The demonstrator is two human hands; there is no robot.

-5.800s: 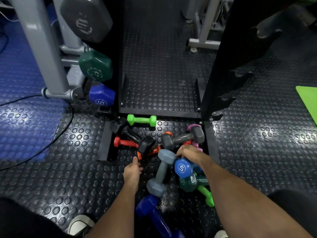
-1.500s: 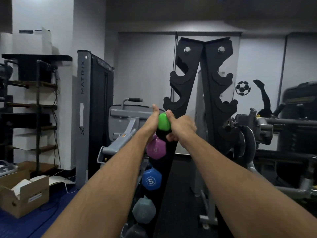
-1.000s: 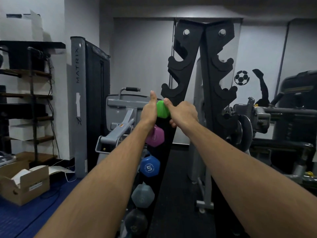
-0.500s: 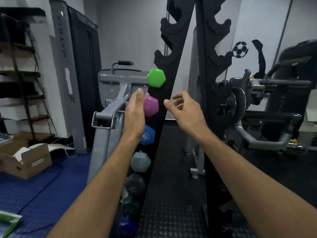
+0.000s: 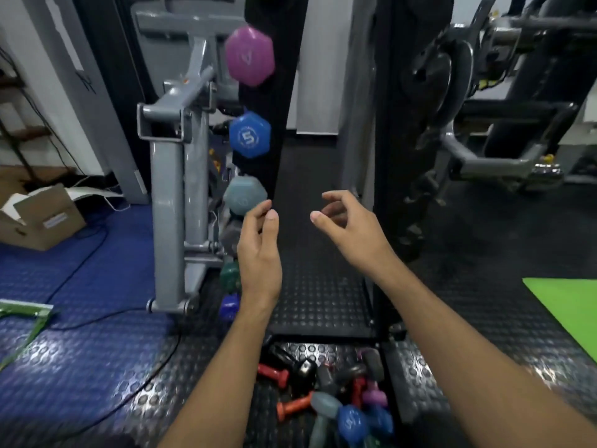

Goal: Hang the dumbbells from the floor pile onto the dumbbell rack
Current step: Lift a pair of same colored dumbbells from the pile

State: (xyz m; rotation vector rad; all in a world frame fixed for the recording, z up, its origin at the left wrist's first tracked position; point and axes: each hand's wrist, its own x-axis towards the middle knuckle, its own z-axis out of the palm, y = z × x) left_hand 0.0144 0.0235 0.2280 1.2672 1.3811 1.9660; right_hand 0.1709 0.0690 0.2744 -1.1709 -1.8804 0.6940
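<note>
Both hands have dropped away from the rack (image 5: 277, 92) since the green dumbbell was hung. The left hand (image 5: 258, 250) and right hand (image 5: 349, 231) hang empty, fingers loosely curled. The pile of dumbbells (image 5: 332, 399) lies on the floor (image 5: 97, 367) at 6 o'clock.

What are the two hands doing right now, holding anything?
Left hand: open, fingers loosely curled, holding nothing.
Right hand: open, fingers loosely curled, holding nothing.

Gym: dumbbell rack (image 5: 284, 92), probably machines (image 5: 176, 163).
</note>
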